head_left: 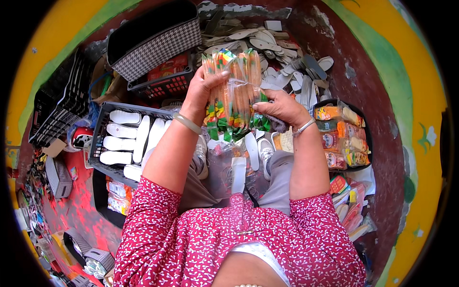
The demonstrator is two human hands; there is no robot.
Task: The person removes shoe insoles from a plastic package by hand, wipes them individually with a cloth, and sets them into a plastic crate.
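Both hands hold up a bundle of printed clear plastic bags (pixel 232 103), coloured orange, green and yellow, and gathered by a thin clear band round its middle. My left hand (pixel 203 91) is closed on its left side, with the thumb across the front. On the right edge, my right hand (pixel 285 107) pinches the bundle below the band, thumb in front and fingers partly hidden behind. A dark grey fuzzy thing (pixel 277 125) shows just under the right hand; I cannot tell whether they touch. Beyond the bundle lies a heap of pale shoe soles (pixel 265 40).
A grey crate (pixel 103 165) of white sole-shaped pieces stands at left, beside a houndstooth box (pixel 160 52) on a black crate (pixel 165 85). At right is a black bin (pixel 366 134) of packaged goods. Loose packages (pixel 351 205) lie nearer. My shoes (pixel 266 155) are below the bundle.
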